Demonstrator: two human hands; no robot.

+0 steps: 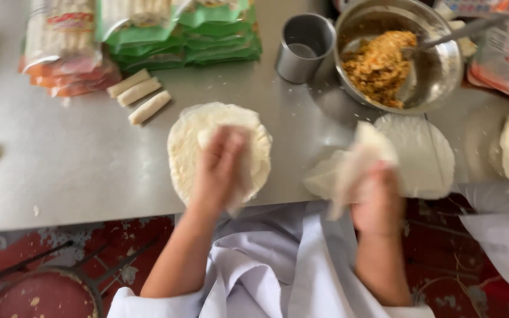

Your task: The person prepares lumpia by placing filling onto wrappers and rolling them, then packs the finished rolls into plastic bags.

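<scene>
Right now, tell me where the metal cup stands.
In the head view the metal cup stands upright at the far side of the steel table, right of centre, touching the left of the filling bowl, beside the green packets.

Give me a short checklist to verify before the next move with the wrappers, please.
1. Left hand flat on wrapper stack: ok.
2. Right hand grips a loose wrapper: ok.
3. Only one sheet lifted: cannot tell, blurred.
4. Filling in bowl: ok, filling is there.
5. Spoon in bowl: ok.
6. Finished rolls away from hands: ok.
</scene>
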